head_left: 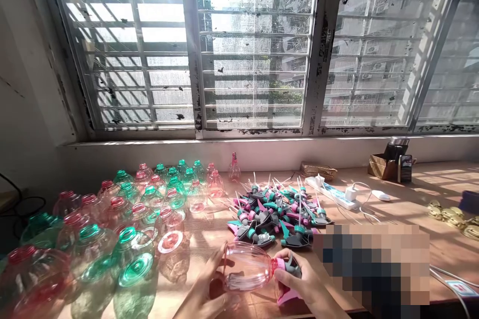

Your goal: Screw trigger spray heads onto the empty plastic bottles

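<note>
A clear pink spray bottle [247, 268] lies on its side between my hands, low over the front of the table. My left hand [207, 286] is curved around its base, thumb below and fingers above. At the other end my right hand [299, 279] grips the spray head [290, 265], which has a pink collar and a grey body and sits on the bottle's neck. Its pink trigger points down toward the table. Just beyond my hands lies a heap of loose spray heads [277, 207] in grey, pink and teal, with white dip tubes sticking up.
Many open pink and green bottles [127, 259] stand in rows at left. Behind the heap are a power strip [333, 193] with chargers and a woven tray [318, 171]. A cardboard box [381, 167], gold-coloured items [449, 214] and a blurred patch [381, 269] are at right.
</note>
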